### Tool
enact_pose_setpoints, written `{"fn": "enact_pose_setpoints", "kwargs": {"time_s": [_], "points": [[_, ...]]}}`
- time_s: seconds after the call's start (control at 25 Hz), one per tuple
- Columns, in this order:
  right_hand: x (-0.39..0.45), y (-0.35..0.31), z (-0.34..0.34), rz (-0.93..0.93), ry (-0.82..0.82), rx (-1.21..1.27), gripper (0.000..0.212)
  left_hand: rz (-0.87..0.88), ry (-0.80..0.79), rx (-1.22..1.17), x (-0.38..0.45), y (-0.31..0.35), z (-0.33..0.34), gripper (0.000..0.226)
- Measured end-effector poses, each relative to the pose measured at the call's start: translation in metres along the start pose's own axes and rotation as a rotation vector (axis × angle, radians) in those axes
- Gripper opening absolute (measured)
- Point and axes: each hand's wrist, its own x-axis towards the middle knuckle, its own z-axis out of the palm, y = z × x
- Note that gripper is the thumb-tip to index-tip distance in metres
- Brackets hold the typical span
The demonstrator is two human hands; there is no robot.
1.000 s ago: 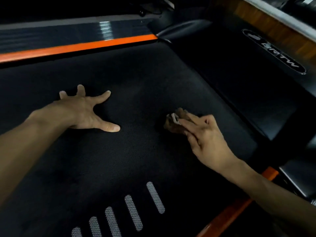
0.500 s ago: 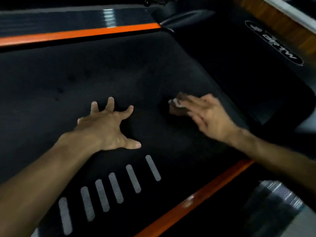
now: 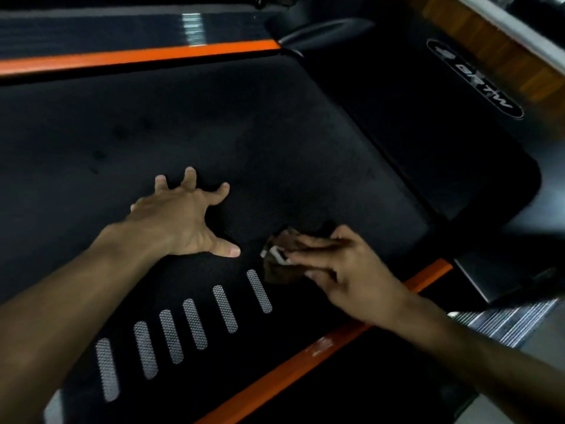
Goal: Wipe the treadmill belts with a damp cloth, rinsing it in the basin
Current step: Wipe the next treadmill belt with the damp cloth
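Observation:
The black treadmill belt [image 3: 214, 130] fills most of the head view. My right hand [image 3: 345, 270] presses a small dark brown cloth [image 3: 276, 269] with a white tag flat on the belt, near the row of grey oval marks [image 3: 226, 307]. Most of the cloth lies under my fingers. My left hand [image 3: 183, 218] rests on the belt to the left of the cloth, fingers spread, holding nothing. The basin is out of view.
Orange side rails run along the far edge [image 3: 137, 58] and the near right edge [image 3: 305, 356] of the belt. The black motor cover [image 3: 428, 133] with a logo lies at the right. A ribbed metal strip [image 3: 504, 322] and wooden floor [image 3: 489, 35] sit beyond.
My right hand has slid the cloth down the belt toward the grey marks and the near rail. My left hand kept its spread pose on the belt.

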Motion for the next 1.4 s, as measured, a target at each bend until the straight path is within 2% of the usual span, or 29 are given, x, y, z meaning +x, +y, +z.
{"fn": "enact_pose_setpoints", "kwargs": {"time_s": [0.08, 0.16, 0.24, 0.32, 0.44, 0.56, 0.6, 0.68, 0.76, 0.8, 0.88, 0.96, 1.04, 1.08, 1.16, 1.24, 1.32, 1.4], "points": [[0.016, 0.052, -0.011, 0.088, 0.088, -0.102, 0.044, -0.001, -0.008, 0.006, -0.001, 0.001, -0.001, 0.113], [0.026, 0.102, -0.033, 0.343, 0.225, -0.223, 0.049, -0.003, -0.004, 0.016, 0.000, 0.001, 0.000, 0.113], [0.030, 0.105, -0.036, 0.500, 0.314, -0.289, 0.051, -0.009, -0.001, 0.022, 0.001, 0.000, 0.001, 0.113], [0.023, 0.053, -0.019, 0.403, 0.320, -0.258, 0.052, -0.007, 0.002, 0.025, 0.003, 0.001, 0.001, 0.113], [-0.008, -0.031, 0.007, 0.111, 0.158, -0.063, 0.050, -0.005, 0.011, 0.040, 0.004, -0.001, 0.001, 0.113], [-0.020, -0.007, -0.012, 0.103, 0.110, -0.052, 0.050, -0.005, 0.010, 0.050, 0.004, -0.001, 0.002, 0.114], [-0.021, 0.014, -0.023, 0.198, 0.131, -0.127, 0.054, -0.006, 0.010, 0.052, 0.004, -0.001, 0.001, 0.114], [-0.024, 0.062, -0.048, 0.506, 0.200, -0.255, 0.053, -0.009, 0.005, 0.046, 0.005, -0.001, 0.001, 0.114], [-0.026, 0.076, -0.054, 0.737, 0.226, -0.321, 0.048, -0.013, 0.007, 0.042, 0.005, -0.002, 0.002, 0.115], [-0.025, 0.063, -0.048, 0.723, 0.247, -0.369, 0.048, -0.013, 0.008, 0.044, 0.005, -0.002, 0.002, 0.115], [-0.029, 0.018, -0.030, 0.511, 0.329, -0.337, 0.054, -0.013, 0.012, 0.048, 0.006, -0.001, 0.002, 0.115], [-0.040, -0.023, -0.009, 0.255, 0.247, -0.222, 0.058, -0.018, 0.010, 0.047, 0.005, 0.000, 0.002, 0.115], [-0.048, -0.030, -0.003, 0.102, 0.164, -0.096, 0.054, -0.016, 0.007, 0.050, 0.004, 0.000, 0.002, 0.115], [-0.047, -0.016, -0.007, 0.088, 0.139, -0.073, 0.052, -0.012, 0.009, 0.052, 0.004, 0.000, 0.002, 0.115], [-0.031, 0.028, -0.015, 0.145, 0.195, -0.147, 0.054, -0.013, 0.006, 0.053, 0.004, 0.000, 0.001, 0.114], [-0.006, 0.079, -0.028, 0.349, 0.300, -0.254, 0.055, -0.016, 0.000, 0.052, 0.003, 0.000, 0.002, 0.114], [0.015, 0.102, -0.032, 0.517, 0.369, -0.246, 0.051, -0.016, 0.013, 0.054, 0.003, -0.001, 0.001, 0.113], [0.026, 0.075, -0.014, 0.411, 0.389, -0.173, 0.050, -0.004, 0.019, 0.059, 0.003, 0.000, 0.002, 0.113]]}}
